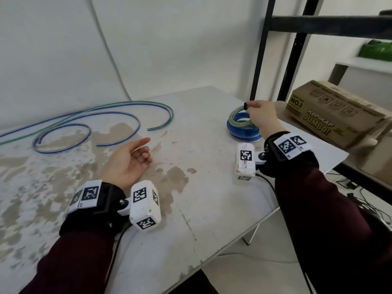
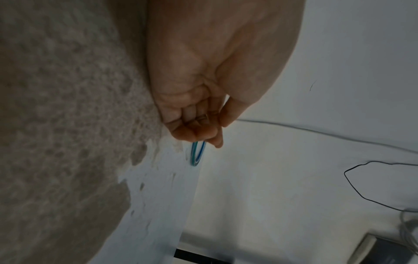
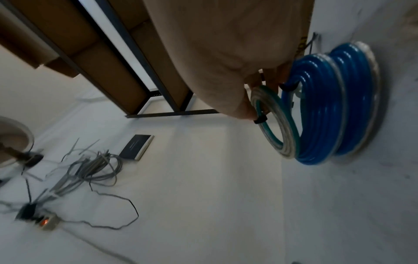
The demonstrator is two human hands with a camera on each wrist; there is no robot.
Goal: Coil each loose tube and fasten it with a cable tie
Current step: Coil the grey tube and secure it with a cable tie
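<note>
Stained and pale, the surface (image 1: pixel 201 187) carries loose tubes (image 1: pixel 89 124) at its far left and a stack of blue coils (image 1: pixel 244 132) at its far right. Atop the stack the right hand (image 1: pixel 262 117) pinches the black cable tie (image 1: pixel 246 106) on a clear-green coil (image 3: pixel 274 121); the left hand (image 1: pixel 127 160) lies palm-up, relaxed and empty. Such tubing looks light, springy and slick, best held at the tied crossing. Only the right wrist view shows a second tie (image 3: pixel 288 87) on the blue coils.

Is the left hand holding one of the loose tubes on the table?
No, the left hand lies palm up on the table with relaxed fingers and holds nothing; the loose tubes lie beyond it, untouched.
</note>
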